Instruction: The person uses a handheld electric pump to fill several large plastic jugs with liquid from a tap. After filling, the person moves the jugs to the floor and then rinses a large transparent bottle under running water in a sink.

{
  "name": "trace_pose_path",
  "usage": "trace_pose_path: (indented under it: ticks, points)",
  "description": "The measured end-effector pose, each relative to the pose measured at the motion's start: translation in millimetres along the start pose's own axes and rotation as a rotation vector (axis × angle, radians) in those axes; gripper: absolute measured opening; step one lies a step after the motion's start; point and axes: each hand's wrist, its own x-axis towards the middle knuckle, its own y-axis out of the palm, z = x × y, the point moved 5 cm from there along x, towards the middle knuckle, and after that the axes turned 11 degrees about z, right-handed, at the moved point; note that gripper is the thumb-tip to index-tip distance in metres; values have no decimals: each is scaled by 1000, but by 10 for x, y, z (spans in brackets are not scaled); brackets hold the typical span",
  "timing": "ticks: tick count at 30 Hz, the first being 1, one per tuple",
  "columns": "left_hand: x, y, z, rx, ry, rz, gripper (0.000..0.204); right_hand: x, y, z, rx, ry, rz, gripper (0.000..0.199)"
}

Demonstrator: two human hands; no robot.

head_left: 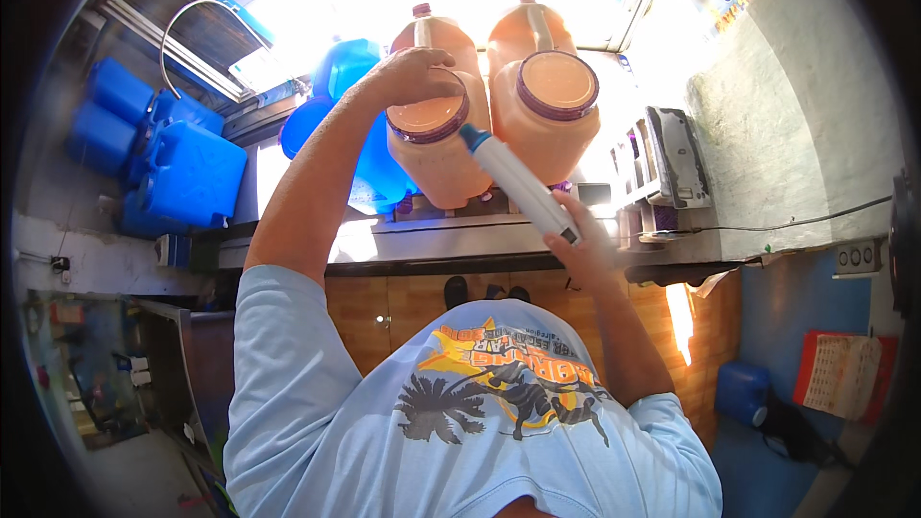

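My left hand reaches over the left translucent jug, its fingers bent on the top of the round, purple-rimmed lid. My right hand is closed round the lower end of a white tube-shaped tool with a dark teal tip. The tool slants up to the left, its tip close to the lid's purple rim, in front of the jug. Beside it stands the right jug, with a similar purple-rimmed lid; neither hand is on it.
Behind are more capped jugs with handles. Blue containers crowd the left of the ledge; several blue jugs sit farther left. A dark-and-white rack and a cable are at the right. Bright light washes out the back.
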Motion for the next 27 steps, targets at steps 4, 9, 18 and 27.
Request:
trace_pose_path:
  ticks: [4, 9, 18, 27]
  points:
    - [-8, 31, -40, 65, 48, 8, 63, -1, -46, -34, -31, -10, 7, 60]
    - [-16, -45, 47, 109, -318, 84, 60, 24, -15, 58, -12, -48, 80, 63]
    - [-12, 37, 10, 37, -60, 8, 66, 37, 59, 180, -104, -132, 169, 62]
    - [-9, -5, 30, 104, -253, -57, 58, -26, 17, -69, -2, -18, 91, 66]
